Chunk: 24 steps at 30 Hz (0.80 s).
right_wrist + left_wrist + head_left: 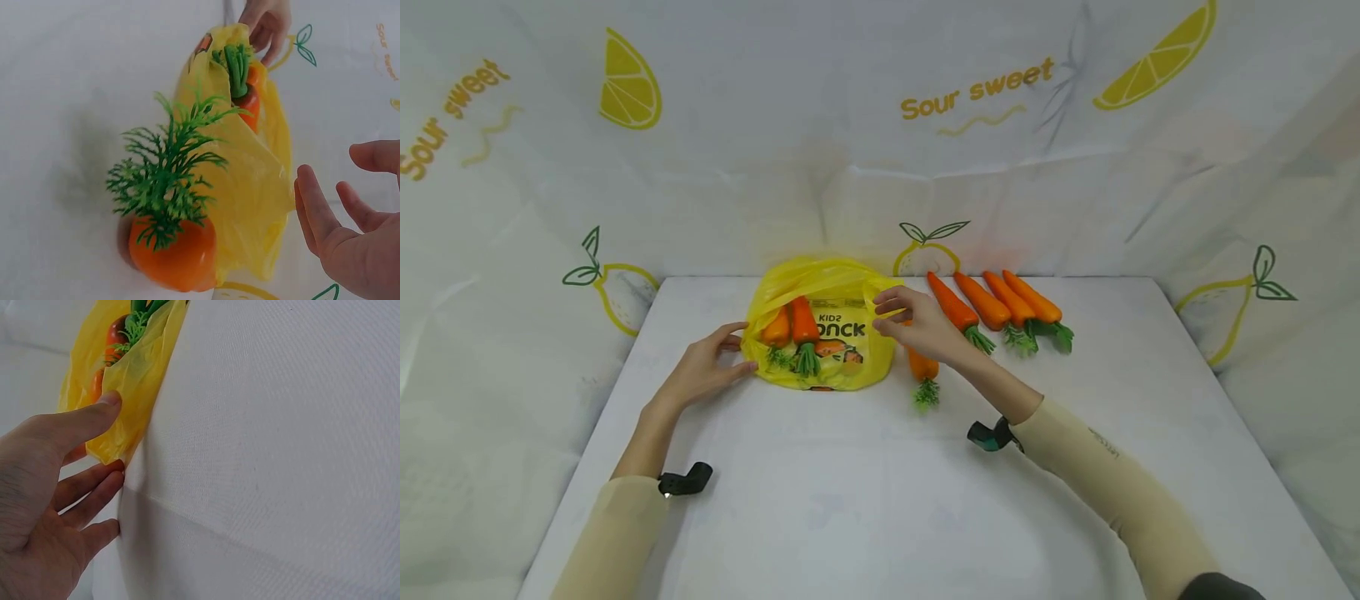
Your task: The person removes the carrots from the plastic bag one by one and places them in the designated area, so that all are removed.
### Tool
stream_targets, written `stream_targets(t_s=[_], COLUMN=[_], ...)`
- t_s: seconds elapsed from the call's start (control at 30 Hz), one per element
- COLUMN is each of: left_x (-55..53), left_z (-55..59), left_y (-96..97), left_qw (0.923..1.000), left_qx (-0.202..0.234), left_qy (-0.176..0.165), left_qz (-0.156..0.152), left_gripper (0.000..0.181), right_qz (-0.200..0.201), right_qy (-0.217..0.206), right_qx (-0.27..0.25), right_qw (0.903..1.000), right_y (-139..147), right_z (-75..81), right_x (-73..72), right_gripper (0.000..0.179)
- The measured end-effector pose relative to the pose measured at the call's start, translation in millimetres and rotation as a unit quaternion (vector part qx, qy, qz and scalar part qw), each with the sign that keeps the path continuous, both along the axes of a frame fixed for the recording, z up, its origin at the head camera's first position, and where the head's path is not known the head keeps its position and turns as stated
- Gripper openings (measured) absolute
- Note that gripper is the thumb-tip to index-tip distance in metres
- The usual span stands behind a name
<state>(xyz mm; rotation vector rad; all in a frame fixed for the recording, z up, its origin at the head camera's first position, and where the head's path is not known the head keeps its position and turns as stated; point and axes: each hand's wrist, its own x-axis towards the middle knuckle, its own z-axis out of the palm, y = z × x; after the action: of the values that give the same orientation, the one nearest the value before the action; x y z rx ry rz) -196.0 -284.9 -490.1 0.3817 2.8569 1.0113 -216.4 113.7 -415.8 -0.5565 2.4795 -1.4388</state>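
A yellow plastic bag (pixel 857 367) lies with its mouth spread, and two toy carrots (pixel 805 321) show inside, green tops toward the near side. At its left edge my left hand (pixel 703 367) holds the plastic, thumb (pixel 100 422) over one face and fingers at the other, the index fingertip hidden behind it. My right hand (pixel 925 321) is at the bag's right edge, its fingers spread and the fingertips right by the yellow film. Under that hand a single toy carrot (pixel 175 256) lies beside the bag, its leafy top pointing to the near side.
Several more toy carrots (pixel 992 304) lie in a slanted row at the back right of the white table (pixel 850 492). Behind it hangs a white cloth (pixel 820 192) printed with lemons. Each wrist wears a small dark camera (pixel 685 479).
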Motion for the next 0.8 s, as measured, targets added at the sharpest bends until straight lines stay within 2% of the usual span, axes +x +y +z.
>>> stream_targets(t_s=[0.37,0.53,0.8], left_x=[1.4,3.9,4.4], left_z=[0.4,0.3,0.8], left_y=[-0.1,0.2,2.8], left_qw=[1.0,1.0,0.9999], left_qx=[0.001,-0.001,0.002], left_qy=[0.007,0.007,0.01], left_qz=[-0.002,0.002,0.002], left_gripper=[0.074,0.075,0.075], right_qz=[0.038,0.033,0.033], right_qy=[-0.019,-0.02,-0.068], right_qx=[-0.019,-0.012,-0.008], right_qw=[0.9989,0.9992,0.9971], right_y=[-48.0,-66.4,-84.7], right_z=[-9.4,-18.6,-37.5], right_x=[-14.2,-21.8,-31.7], right_gripper=[0.04,0.039,0.046])
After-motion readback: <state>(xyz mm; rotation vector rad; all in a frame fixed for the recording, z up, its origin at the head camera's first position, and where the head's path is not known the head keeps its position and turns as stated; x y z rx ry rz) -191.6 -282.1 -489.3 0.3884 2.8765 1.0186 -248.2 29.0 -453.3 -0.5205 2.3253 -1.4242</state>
